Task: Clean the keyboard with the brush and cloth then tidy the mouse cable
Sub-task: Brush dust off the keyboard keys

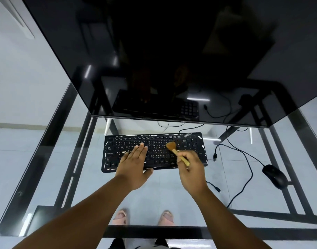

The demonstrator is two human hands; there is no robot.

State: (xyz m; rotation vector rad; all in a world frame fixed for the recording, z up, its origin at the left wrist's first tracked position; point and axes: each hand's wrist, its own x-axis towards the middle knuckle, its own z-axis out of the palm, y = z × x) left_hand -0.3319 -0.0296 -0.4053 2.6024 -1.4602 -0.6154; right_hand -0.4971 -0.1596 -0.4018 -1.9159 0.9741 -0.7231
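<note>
A black keyboard (190, 142) lies on the glass desk, its edges speckled with pale marks. My left hand (134, 164) rests flat on the keyboard's left half, fingers together and extended. My right hand (192, 168) grips the wooden handle of a small brush (171, 146), whose brown bristles touch the keys right of the middle. A black mouse (274, 176) sits to the right, and its black cable (244, 155) loops loosely across the glass. No cloth is in view.
A large dark monitor (172, 60) hangs over the far side of the keyboard. The glass desk (46, 159) has a black frame, with the tiled floor and my feet showing through it. A loose cable end (215, 156) lies right of the keyboard.
</note>
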